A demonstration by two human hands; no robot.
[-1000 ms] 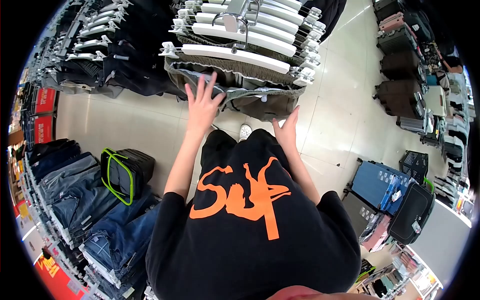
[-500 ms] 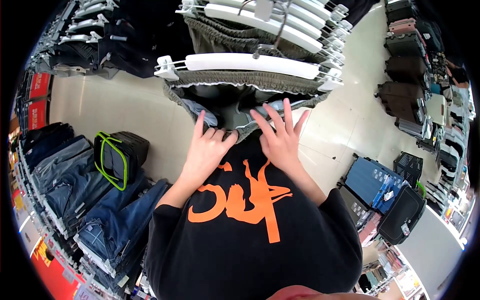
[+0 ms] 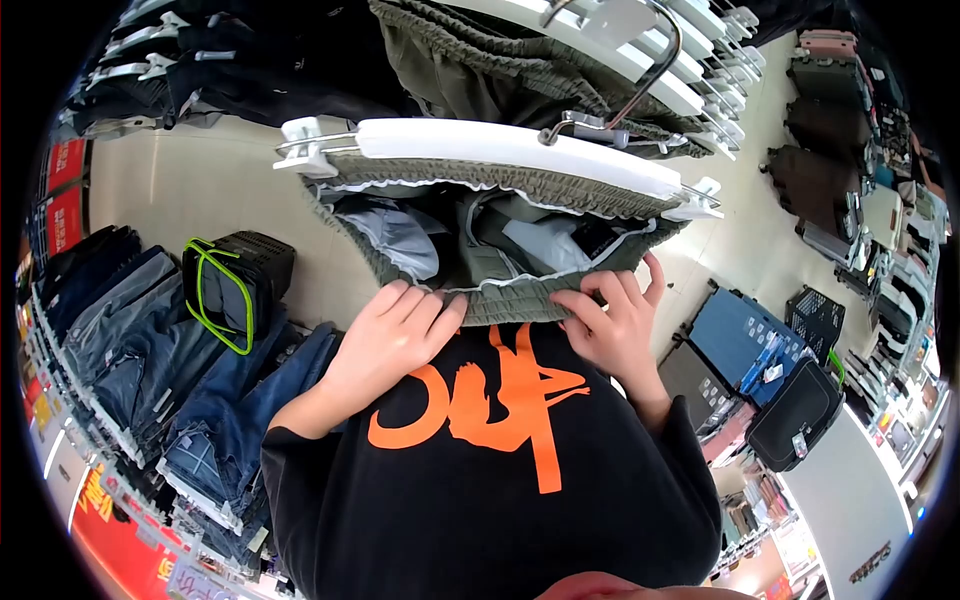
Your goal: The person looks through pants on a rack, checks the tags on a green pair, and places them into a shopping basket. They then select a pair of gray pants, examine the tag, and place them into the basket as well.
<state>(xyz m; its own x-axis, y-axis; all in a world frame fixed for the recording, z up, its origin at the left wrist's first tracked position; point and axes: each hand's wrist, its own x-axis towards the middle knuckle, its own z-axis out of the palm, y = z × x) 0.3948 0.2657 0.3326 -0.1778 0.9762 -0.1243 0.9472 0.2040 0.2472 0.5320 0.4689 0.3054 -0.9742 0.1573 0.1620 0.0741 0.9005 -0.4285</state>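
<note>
A pair of olive-green pants (image 3: 510, 303) with an elastic waistband hangs by its back edge from a white clip hanger (image 3: 510, 145). The waist gapes, showing pale pocket lining and a dark label inside; the legs are hidden below. My left hand (image 3: 395, 332) is closed over the front waistband left of its middle, fingers bent and thumb side inward. On the right part of the same edge, my right hand (image 3: 617, 318) pinches the waistband with thumb and fingers. Between them the front band is pulled toward my black shirt.
More olive pants (image 3: 490, 65) hang on white hangers behind. Folded jeans (image 3: 215, 430) and a black basket (image 3: 262, 290) with green handles are at left. Suitcases (image 3: 745, 340) stand at right on the tiled floor, with more luggage farther back.
The front waistband has come closer to me and the waist opens wider. My hands have moved apart and downward, and their raised fingers have curled onto the band. The hanger has tilted.
</note>
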